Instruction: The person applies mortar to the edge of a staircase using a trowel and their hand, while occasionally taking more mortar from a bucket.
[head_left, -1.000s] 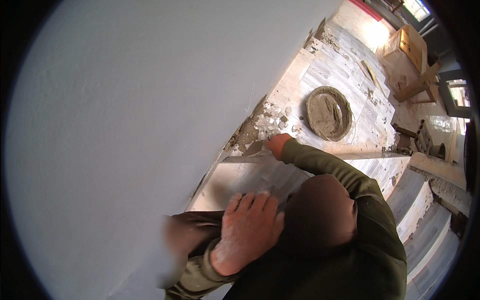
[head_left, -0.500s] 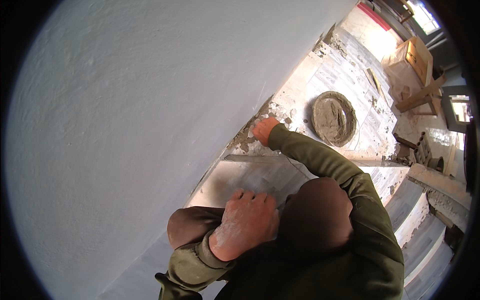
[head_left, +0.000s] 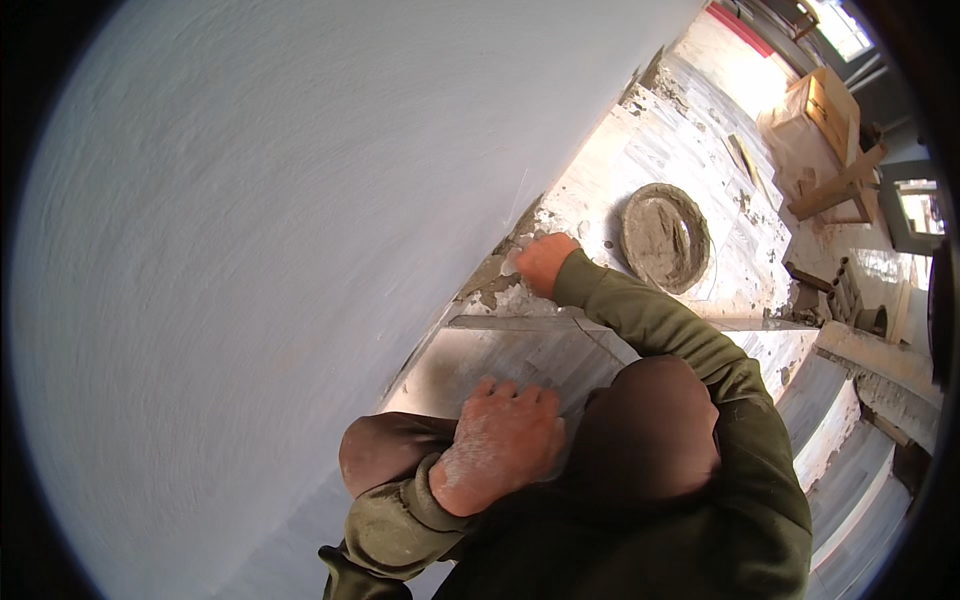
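Note:
Along the foot of the grey wall [head_left: 300,200], my right hand [head_left: 546,263] is closed low over a strip of wet mortar [head_left: 487,277]. A pale edge shows beside its fingers, but whatever the hand holds is hidden. My left hand [head_left: 498,440], dusted white on its back, stays between my knees with its fingers curled under. Its palm is out of sight. Beyond my right forearm stands a round, mortar-crusted pan [head_left: 664,238] with grey mortar inside. Just below the mortar strip runs the edge of a grey step [head_left: 510,322].
Wood-patterned grey tiles [head_left: 735,235], spattered with mortar, cover the landing. More steps [head_left: 845,480] descend at the lower right. A cardboard box [head_left: 815,115] and a wooden stand [head_left: 840,190] are at the far right. A narrow yellowish strip [head_left: 745,160] lies behind the pan.
My right hand has shifted slightly right along the wall's foot, and the mortar beside it looks smoother and more spread. My left hand has moved slightly right with its fingers still curled.

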